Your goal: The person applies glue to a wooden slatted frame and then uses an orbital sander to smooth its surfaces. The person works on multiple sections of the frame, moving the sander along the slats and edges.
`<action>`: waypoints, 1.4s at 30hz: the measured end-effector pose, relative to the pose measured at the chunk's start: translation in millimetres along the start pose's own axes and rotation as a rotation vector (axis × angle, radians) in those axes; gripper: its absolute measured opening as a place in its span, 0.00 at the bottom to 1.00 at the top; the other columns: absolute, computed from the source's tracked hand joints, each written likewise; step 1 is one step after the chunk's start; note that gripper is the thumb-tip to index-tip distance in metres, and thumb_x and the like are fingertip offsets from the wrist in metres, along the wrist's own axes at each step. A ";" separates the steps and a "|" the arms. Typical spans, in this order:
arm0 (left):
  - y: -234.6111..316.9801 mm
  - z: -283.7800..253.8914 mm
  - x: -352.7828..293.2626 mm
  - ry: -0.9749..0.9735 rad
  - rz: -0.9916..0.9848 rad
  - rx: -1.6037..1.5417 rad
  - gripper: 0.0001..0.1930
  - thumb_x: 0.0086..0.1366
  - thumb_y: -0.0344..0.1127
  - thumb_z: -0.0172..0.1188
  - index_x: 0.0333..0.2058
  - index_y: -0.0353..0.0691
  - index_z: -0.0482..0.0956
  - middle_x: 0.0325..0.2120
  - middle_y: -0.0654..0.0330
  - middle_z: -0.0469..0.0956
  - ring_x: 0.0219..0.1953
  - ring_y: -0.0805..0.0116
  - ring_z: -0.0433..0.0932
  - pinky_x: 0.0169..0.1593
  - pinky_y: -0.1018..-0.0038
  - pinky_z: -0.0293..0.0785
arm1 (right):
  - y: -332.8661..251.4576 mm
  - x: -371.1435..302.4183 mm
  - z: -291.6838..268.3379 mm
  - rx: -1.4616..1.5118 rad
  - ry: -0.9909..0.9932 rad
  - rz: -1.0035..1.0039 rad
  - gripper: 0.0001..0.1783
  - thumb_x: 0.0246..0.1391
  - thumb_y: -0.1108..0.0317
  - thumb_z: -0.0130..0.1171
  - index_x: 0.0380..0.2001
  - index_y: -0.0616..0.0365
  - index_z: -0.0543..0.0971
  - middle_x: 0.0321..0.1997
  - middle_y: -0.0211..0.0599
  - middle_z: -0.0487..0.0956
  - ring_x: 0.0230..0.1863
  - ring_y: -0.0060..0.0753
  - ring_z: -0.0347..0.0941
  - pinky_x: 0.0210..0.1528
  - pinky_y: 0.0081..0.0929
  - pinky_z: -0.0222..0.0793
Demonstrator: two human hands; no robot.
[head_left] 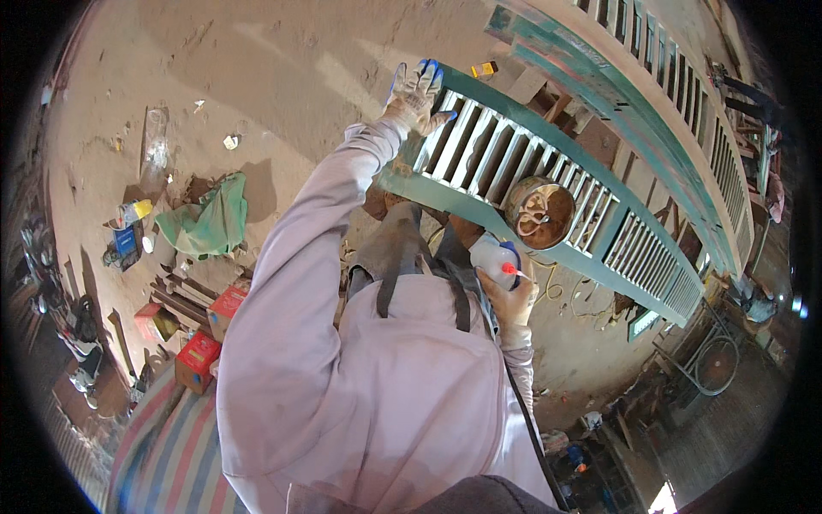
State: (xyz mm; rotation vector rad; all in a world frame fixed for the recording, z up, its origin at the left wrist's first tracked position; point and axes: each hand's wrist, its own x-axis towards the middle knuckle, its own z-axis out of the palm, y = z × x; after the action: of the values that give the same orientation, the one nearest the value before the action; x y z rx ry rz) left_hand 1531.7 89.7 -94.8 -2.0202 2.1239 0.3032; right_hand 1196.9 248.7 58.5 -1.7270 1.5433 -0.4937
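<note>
A long green louvred shutter panel (462, 201) with pale slats lies in front of me, running off to the right. My left hand (415, 98), in a worn glove with blue fingertips, rests on its near-left end with the fingers spread. My right hand (511, 301), also gloved, is wrapped round a translucent squeeze bottle (490, 257) with a red nozzle tip, held low beside the panel's near edge. On the slats stands a round tin (558, 224), with a pale looped thing and brown contents inside.
Another long green and bare-wood louvred frame (616, 86) lies beyond the panel. A small yellow box (484, 68) is on the sandy ground. To the left are a green cloth (210, 218), a blue and yellow tool (126, 236) and red boxes (199, 355). A wheel (717, 364) stands at right.
</note>
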 end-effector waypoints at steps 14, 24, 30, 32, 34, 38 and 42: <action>-8.5 13.6 -22.4 -0.020 0.202 0.116 0.53 0.68 0.79 0.29 0.76 0.41 0.47 0.78 0.52 0.43 0.80 0.53 0.38 0.78 0.43 0.25 | -5.2 9.7 12.6 -0.012 -0.039 -0.084 0.38 0.40 0.61 0.82 0.55 0.61 0.78 0.45 0.51 0.84 0.45 0.51 0.83 0.49 0.42 0.78; 14.1 104.1 -188.6 0.118 0.246 -0.235 0.54 0.63 0.75 0.48 0.73 0.34 0.55 0.75 0.42 0.51 0.78 0.45 0.44 0.79 0.46 0.33 | 2.8 28.2 20.0 -0.053 -0.111 -0.135 0.38 0.41 0.59 0.82 0.55 0.60 0.77 0.47 0.50 0.83 0.47 0.51 0.82 0.51 0.40 0.77; 34.1 28.0 -149.6 -0.164 0.026 -0.055 0.54 0.65 0.75 0.46 0.74 0.34 0.52 0.77 0.42 0.45 0.79 0.44 0.38 0.79 0.47 0.24 | -7.0 46.6 35.4 0.035 -0.174 0.082 0.36 0.44 0.62 0.80 0.54 0.62 0.75 0.47 0.43 0.83 0.48 0.35 0.80 0.55 0.34 0.75; 55.4 22.7 -167.1 -0.210 0.047 -0.123 0.53 0.66 0.74 0.46 0.74 0.34 0.52 0.77 0.42 0.45 0.79 0.44 0.38 0.78 0.48 0.24 | 2.7 49.7 45.1 0.114 -0.215 0.110 0.36 0.45 0.62 0.80 0.54 0.62 0.75 0.47 0.41 0.83 0.49 0.32 0.79 0.55 0.34 0.75; 60.4 28.3 -189.3 -0.223 0.139 -0.251 0.53 0.66 0.74 0.46 0.74 0.34 0.54 0.76 0.41 0.47 0.79 0.44 0.41 0.79 0.48 0.29 | 14.8 54.4 57.3 0.176 -0.269 0.099 0.36 0.46 0.61 0.80 0.55 0.62 0.75 0.48 0.40 0.82 0.49 0.31 0.79 0.55 0.33 0.75; 41.6 81.9 -222.1 0.065 0.414 -0.471 0.50 0.64 0.71 0.51 0.70 0.33 0.60 0.72 0.42 0.56 0.75 0.40 0.52 0.77 0.46 0.42 | 20.4 56.2 73.5 0.043 -0.304 -0.104 0.39 0.46 0.57 0.79 0.58 0.63 0.75 0.48 0.43 0.82 0.50 0.32 0.79 0.55 0.32 0.74; 34.2 52.5 -178.8 0.193 -0.055 -0.202 0.52 0.65 0.72 0.48 0.72 0.29 0.56 0.74 0.38 0.52 0.77 0.40 0.47 0.78 0.46 0.36 | 17.4 52.8 88.5 0.068 -0.334 0.008 0.40 0.46 0.54 0.79 0.58 0.61 0.74 0.48 0.46 0.82 0.50 0.33 0.79 0.54 0.32 0.75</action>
State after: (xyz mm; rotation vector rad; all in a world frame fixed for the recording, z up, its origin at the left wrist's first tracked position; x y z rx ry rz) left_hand 1506.4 277.6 -94.8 -2.3028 2.2238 0.3387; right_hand 1259.1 222.7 -21.4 -1.6545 1.2795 -0.2345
